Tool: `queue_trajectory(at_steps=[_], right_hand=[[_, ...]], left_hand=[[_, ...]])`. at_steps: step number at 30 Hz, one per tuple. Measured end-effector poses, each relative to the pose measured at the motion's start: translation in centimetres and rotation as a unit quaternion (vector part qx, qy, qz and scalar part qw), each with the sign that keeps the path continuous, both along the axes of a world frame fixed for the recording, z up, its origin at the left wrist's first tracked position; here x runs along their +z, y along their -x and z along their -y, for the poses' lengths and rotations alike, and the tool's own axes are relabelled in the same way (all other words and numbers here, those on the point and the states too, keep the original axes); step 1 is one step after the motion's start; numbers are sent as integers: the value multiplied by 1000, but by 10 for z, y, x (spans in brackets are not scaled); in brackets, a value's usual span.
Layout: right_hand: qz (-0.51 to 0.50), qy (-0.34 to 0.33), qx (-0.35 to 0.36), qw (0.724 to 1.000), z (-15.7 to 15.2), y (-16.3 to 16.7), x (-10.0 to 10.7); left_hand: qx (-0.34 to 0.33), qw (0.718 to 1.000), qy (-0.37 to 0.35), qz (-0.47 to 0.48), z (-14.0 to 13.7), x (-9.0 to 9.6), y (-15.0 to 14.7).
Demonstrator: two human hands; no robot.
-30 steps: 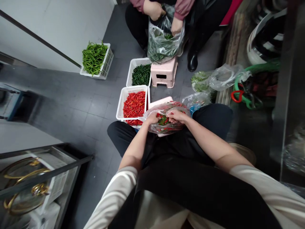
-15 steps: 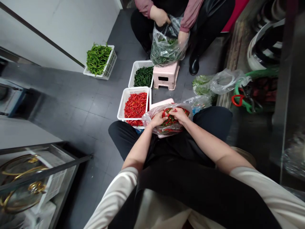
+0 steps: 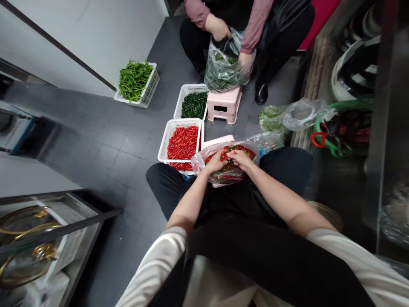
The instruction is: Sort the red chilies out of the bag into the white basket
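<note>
A see-through plastic bag (image 3: 198, 162) of red chili peppers (image 3: 244, 150) with green stems lies open between my knees, on a pale pink stool (image 3: 220, 140). My left hand (image 3: 216, 162) is over the bag with its fingers closed on a red chili pepper. Close beside it, my right hand (image 3: 241, 159) pinches at the chili too, the fingertips of both hands nearly meeting. Just left of the bag, a white basket (image 3: 162, 140) holds loose red chilies (image 3: 182, 143), stacked on another basket with red chilies.
Opposite me a person in pink sleeves (image 3: 195, 15) reaches into a bag of green chilies (image 3: 223, 79) on a pink stool (image 3: 231, 102). White baskets hold dark green chilies (image 3: 194, 105) and long green peppers (image 3: 134, 80). Red-handled scissors (image 3: 319, 139) lie on a green container at right.
The view has shifted slightly, so most things sit a little lower. My hands remain together over the bag, with the fingers slightly changed around the chilies.
</note>
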State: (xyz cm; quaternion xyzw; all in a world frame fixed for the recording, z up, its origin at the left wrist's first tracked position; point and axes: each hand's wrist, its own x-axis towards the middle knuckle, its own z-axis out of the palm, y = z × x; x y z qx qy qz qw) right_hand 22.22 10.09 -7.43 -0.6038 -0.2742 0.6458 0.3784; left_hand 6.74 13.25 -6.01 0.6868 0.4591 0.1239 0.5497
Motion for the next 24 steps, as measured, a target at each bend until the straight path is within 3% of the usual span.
queue_trajectory(at_steps=[5,7,9,12,15,19,24], right_hand=[[-3,-31,-181,983,-6,-5,0],[-34,-18,-162,986,-7,-7,3],[-41,-20,-87,995,-5,-5,7],[21,-86,0,996,-2,4,10],[107,-143,-25,984,-4,8,7],[131,-110,-97,981,-8,-3,5],[47,-69,-71,994,-6,-8,7]], left_hand=[[33,999,21,-31,-3,2,1],[40,998,24,-40,-4,2,2],[30,999,9,-38,-4,1,-1],[-9,999,-31,-23,-2,-1,-8],[-27,999,-42,-21,-1,-1,-10],[0,996,67,-60,-1,1,2],[27,965,257,45,2,8,12]])
